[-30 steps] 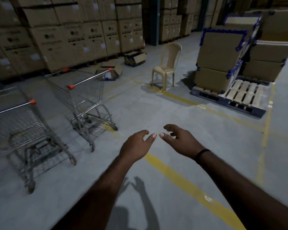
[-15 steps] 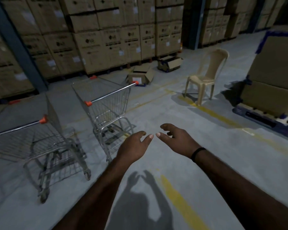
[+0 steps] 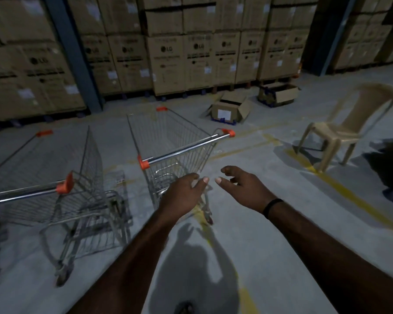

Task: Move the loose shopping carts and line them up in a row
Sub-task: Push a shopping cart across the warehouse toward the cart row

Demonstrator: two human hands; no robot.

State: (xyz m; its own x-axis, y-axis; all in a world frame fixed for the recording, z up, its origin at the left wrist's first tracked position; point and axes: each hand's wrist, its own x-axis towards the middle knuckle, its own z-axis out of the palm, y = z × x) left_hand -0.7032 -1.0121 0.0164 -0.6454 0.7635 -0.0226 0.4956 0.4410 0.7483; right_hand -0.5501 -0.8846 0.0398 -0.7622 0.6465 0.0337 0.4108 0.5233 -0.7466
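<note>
Both hands are empty, fingers loosely spread: left hand [image 3: 183, 194] and right hand [image 3: 242, 188] hover mid-frame, just short of the nearer cart [image 3: 177, 152]. A second cart [image 3: 61, 191] stands at lower left, beige chair [image 3: 349, 125] on the right.

carts [image 3: 175, 141]: silver wire, orange handle caps | chair [image 3: 349, 123]: beige | floor line [image 3: 349, 196]: yellow

- A warehouse: tall stacks of printed cartons [image 3: 168, 60] fill the top of the frame.
- Steel columns [image 3: 70, 53] rise between the stacks, upper left and upper right.
- The bare concrete floor [image 3: 270, 234] carries yellow lines [image 3: 340, 185].
- Opened boxes [image 3: 227, 109] lie by the stacks.
- Wire carts [image 3: 182, 150] stand at left, and a plastic chair [image 3: 349, 128] at right.
</note>
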